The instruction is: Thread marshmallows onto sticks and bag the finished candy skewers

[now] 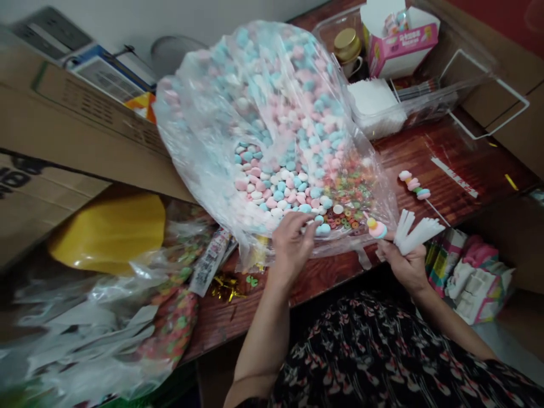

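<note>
Gripping white sticks (419,231), right hand (403,266) hides their ends.

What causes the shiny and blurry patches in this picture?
In the head view, light glares off the clear plastic bag and the varnished wooden table; the crumpled plastic at lower left looks blurred, perhaps from closeness to the camera; the left hand and right hand look slightly soft.

Left hand (291,246) at 12 o'clock, fingers on a clear plastic bag (255,113) of pink and blue candies (276,190) | right hand (403,266) at 1 o'clock, gripping white sticks (419,231) beside a candy stick (377,228) | candy skewer (414,186) on wooden table (488,164) at 2 o'clock
</note>
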Action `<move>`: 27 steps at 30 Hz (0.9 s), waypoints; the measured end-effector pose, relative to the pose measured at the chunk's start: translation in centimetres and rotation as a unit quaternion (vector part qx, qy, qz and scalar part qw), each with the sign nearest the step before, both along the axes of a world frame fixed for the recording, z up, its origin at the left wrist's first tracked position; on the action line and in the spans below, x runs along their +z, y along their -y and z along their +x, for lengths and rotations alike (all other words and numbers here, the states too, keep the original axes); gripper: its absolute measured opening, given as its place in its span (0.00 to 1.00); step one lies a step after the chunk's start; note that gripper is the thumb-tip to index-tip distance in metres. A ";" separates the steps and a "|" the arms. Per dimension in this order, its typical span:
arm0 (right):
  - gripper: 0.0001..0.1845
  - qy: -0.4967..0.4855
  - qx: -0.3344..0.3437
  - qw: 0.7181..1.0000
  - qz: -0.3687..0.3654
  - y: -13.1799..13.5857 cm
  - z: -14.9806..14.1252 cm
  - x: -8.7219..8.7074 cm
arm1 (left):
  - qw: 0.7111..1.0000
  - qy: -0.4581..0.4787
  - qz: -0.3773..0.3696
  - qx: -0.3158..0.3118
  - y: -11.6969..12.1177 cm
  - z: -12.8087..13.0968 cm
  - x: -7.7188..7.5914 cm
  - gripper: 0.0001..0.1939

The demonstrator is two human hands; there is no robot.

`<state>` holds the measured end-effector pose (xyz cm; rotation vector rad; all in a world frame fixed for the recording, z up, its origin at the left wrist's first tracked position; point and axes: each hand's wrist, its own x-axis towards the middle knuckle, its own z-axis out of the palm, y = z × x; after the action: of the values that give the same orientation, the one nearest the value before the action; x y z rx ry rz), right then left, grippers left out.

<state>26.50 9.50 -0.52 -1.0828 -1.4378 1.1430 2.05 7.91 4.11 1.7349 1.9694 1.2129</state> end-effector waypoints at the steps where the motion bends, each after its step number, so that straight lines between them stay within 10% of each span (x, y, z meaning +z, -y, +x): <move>1: 0.07 -0.001 0.001 1.000 0.002 0.1 0.0 0.0 | 0.996 -0.083 -0.003 0.020 -0.1 -1.1 0.3 0.07; 8: 0.07 0.025 0.070 0.995 0.062 0.8 -0.6 0.4 | 0.932 -0.347 -0.086 0.054 0.1 -2.4 -0.8 0.09; 15: 0.10 0.042 0.108 0.988 0.100 0.8 0.5 0.4 | 0.975 -0.219 0.047 0.009 1.6 -2.5 -1.7 0.03; 20: 0.10 0.042 0.103 0.987 0.114 0.7 0.6 -0.1 | 0.983 -0.071 0.118 0.123 0.5 -5.6 0.1 0.04; 27: 0.08 0.048 0.134 0.981 0.129 0.6 -0.4 0.5 | 0.978 -0.184 0.039 0.086 -4.5 -10.7 2.4 0.07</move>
<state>26.06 8.88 -0.01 -0.7887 -1.7942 1.0610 -8.66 12.39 6.50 1.9819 2.3504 1.0959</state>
